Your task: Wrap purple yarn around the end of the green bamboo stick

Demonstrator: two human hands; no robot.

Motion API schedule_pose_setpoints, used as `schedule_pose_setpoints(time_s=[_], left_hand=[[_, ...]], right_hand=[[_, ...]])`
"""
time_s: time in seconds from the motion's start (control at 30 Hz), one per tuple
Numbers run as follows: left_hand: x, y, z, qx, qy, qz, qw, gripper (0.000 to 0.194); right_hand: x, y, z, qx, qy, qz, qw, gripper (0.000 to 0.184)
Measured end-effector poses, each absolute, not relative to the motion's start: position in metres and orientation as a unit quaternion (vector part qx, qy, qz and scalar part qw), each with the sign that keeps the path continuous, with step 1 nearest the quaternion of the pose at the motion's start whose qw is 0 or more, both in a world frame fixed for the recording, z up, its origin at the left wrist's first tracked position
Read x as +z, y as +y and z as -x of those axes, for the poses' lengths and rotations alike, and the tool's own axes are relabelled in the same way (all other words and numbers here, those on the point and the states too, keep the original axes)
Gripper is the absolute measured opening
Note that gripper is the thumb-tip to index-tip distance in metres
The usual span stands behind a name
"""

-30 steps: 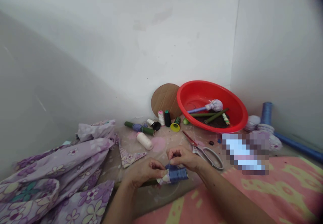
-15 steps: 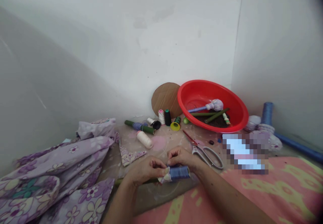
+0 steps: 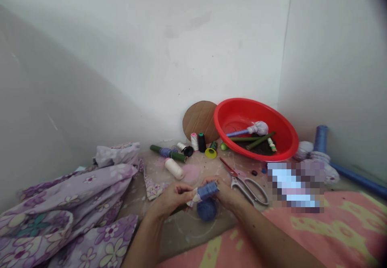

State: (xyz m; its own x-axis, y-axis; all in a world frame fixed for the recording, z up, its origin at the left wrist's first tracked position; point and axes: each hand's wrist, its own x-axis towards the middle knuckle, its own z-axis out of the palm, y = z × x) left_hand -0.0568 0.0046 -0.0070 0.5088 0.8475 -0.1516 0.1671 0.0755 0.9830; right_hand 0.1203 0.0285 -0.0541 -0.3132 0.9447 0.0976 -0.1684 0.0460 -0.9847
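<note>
Head view: the left hand [image 3: 178,196] grips a stick [image 3: 207,190] at a band of floral cloth [image 3: 196,198], thumb uppermost. The stick is held tilted, its blue-wound end raised toward the right hand [image 3: 222,191], whose fingers are partly hidden behind that end; whether they are closed on it cannot be determined. A ball of blue thread [image 3: 207,210] appears just below the wound end; contact between the two is unclear. Scissors [image 3: 235,174] lie just beyond the right hand, blades apart from the red basin [image 3: 216,123]. A white spool [image 3: 173,169] lies on its side beyond the left hand.
</note>
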Motion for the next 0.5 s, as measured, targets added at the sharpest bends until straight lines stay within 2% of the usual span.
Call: schedule_pose_setpoints(time_s=[0.13, 0.5], left_hand=[[-0.0066, 0.0028, 0.0562, 0.252, 0.386, -0.628, 0.626, 0.032], [-0.0066, 0.0010, 0.0518, 0.199, 0.380, -0.655, 0.622, 0.031]], right_hand=[[-0.0518, 0.0281, -0.1207, 0.619, -0.532, 0.336, 0.470, 0.016], [-0.0515, 0.0300, -0.1189, 0.637, -0.542, 0.348, 0.424, 0.027]])
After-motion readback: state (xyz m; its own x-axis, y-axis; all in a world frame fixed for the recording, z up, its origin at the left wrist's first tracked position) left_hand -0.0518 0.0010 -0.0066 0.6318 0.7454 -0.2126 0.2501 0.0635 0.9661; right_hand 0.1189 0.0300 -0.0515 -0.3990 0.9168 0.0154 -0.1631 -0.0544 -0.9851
